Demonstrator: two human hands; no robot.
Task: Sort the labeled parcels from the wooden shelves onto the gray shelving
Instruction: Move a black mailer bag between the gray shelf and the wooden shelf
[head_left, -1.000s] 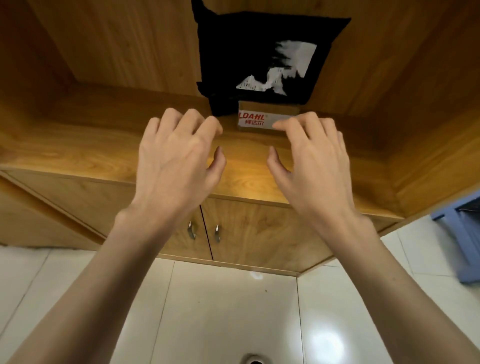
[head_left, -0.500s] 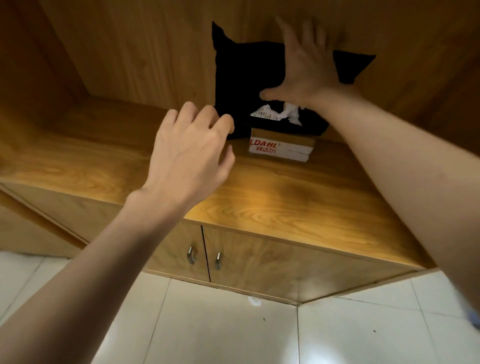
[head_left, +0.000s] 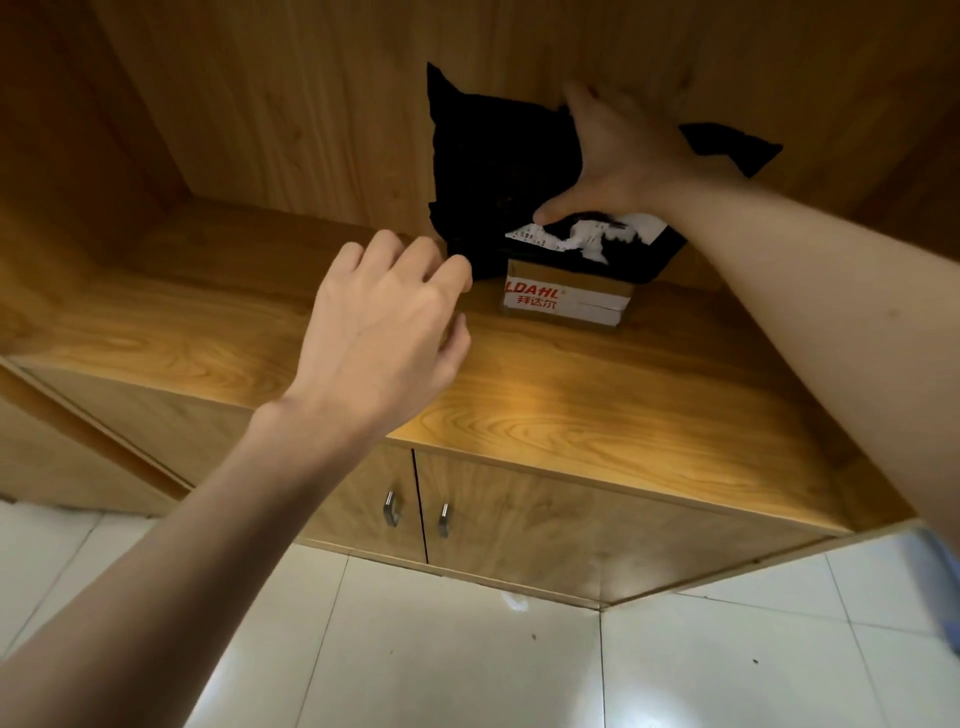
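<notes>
A black plastic parcel with a torn white label leans against the back wall of the wooden shelf. My right hand grips its upper part, fingers over the top edge and thumb on the front just above the label. A small cardboard box with red lettering stands in front of the parcel's lower edge. My left hand hovers over the shelf with loosely curled fingers, its fingertips close to the parcel's lower left corner, holding nothing.
The shelf is a deep wooden niche with side walls left and right. Below it are two cabinet doors with metal handles. White floor tiles lie beneath. A blue thing shows at the right edge.
My right hand went from the small box up to the black parcel and closed over its top. My left hand moved forward toward the parcel's lower left corner. The view came closer.
</notes>
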